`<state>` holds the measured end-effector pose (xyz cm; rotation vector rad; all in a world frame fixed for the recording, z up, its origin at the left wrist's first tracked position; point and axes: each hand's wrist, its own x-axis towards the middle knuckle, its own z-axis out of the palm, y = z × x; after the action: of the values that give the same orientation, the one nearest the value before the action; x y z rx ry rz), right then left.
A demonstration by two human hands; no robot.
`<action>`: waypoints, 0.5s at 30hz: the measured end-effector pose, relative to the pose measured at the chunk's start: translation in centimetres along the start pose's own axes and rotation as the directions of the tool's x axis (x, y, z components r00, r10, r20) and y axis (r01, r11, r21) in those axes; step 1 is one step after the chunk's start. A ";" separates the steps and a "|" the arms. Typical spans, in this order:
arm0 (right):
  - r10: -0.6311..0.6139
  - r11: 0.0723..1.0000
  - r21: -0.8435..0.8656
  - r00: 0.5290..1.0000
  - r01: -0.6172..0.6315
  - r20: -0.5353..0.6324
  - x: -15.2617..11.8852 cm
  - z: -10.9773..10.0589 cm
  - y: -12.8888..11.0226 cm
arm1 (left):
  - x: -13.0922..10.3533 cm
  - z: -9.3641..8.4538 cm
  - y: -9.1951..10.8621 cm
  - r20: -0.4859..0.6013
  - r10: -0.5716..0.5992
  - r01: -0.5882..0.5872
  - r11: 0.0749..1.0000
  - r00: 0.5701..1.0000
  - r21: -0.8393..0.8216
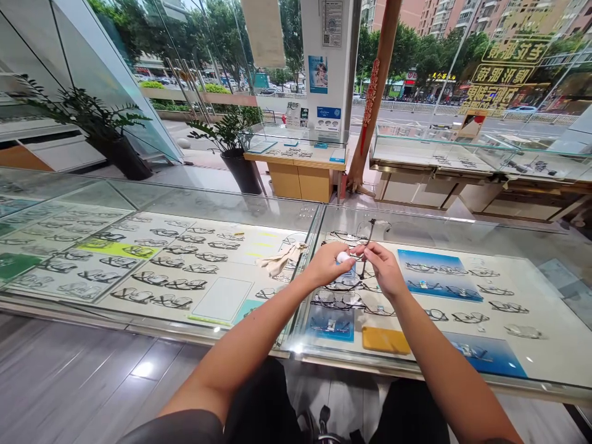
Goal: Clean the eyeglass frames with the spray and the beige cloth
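Note:
Above the glass counter, my left hand [330, 264] is closed round a small white object [343, 257], whose kind I cannot make out. Close beside it on the right, my right hand [380, 265] pinches a thin dark part of a pair of glasses [372, 231]. The lens and frame of these glasses stick up past my fingertips. The fingertips of both hands meet or nearly meet. A crumpled beige cloth [281, 260] lies on the counter to the left of my left hand.
Rows of glasses [187, 267] fill the glass display counter [296, 345] on both sides. A yellow case [385, 340] and blue display cards [435, 271] are among them. Beyond stand a potted plant [235, 154], a wooden cabinet [298, 179] and a slanted wooden post [375, 92].

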<state>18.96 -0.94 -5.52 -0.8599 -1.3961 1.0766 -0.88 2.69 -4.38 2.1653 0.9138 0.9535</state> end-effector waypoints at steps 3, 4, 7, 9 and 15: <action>0.006 1.000 -0.001 1.000 -0.006 -0.022 0.0 0.0 0.1 | 0.0 -0.2 0.0 -0.018 0.016 -0.016 1.000 1.000 0.021; 0.008 1.000 0.001 1.000 -0.008 -0.023 0.0 0.0 0.1 | 0.0 -0.2 0.0 -0.011 0.026 -0.026 0.999 1.000 0.032; 0.012 1.000 0.027 1.000 -0.013 0.002 0.0 0.1 0.0 | -0.2 -0.4 0.1 0.009 0.078 -0.079 0.995 0.997 0.058; 0.018 0.999 0.044 1.000 -0.019 0.021 0.0 0.1 -0.1 | -0.2 -0.5 0.1 -0.008 0.104 -0.104 0.993 0.995 0.054; 0.031 0.998 0.058 0.999 -0.032 0.022 0.0 0.0 -0.3 | -0.3 -1.3 0.1 -0.014 0.103 -0.101 0.989 0.995 0.106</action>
<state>19.02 -1.00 -5.26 -0.8330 -1.3660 1.1482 -2.00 2.69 -3.69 2.3143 0.8880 0.9970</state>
